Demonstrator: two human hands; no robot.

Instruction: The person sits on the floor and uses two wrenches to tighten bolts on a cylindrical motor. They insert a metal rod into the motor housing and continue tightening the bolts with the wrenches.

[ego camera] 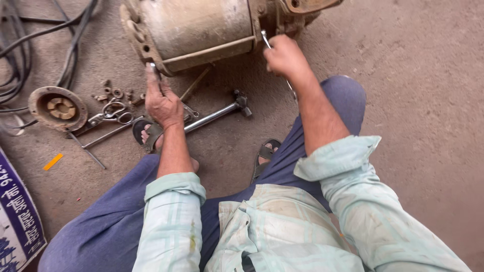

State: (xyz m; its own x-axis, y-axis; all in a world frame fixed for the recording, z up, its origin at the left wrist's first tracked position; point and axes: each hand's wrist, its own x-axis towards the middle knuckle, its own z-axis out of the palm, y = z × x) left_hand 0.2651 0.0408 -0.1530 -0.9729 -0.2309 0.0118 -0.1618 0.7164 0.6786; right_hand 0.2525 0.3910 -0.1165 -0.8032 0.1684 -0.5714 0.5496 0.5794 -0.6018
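A worn electric motor (196, 30) lies on its side on the concrete floor (418, 90), at the far edge of the view, just beyond the seated person's knees. Its round casing is pale and dirty, streaked with rust and grime, with a flanged end ring at the left and a darker, rust-brown end housing at the right. A long through-bolt runs along its lower side.

The left hand (162, 100) rests against the motor's left flange, fingers closed around a thin tool (155, 75) whose tip meets the ring. The right hand (285, 55) is clenched on a slim spanner (265, 40), its head set against the joint between casing and right housing.

On the floor between the feet lies a long-handled hammer (217, 115). To the left sit a round rusty end cap (57, 107), pliers (111, 113), a thin rod (107, 135) and scattered nuts and washers (115, 93). Black cables (20, 55) loop at the far left corner.
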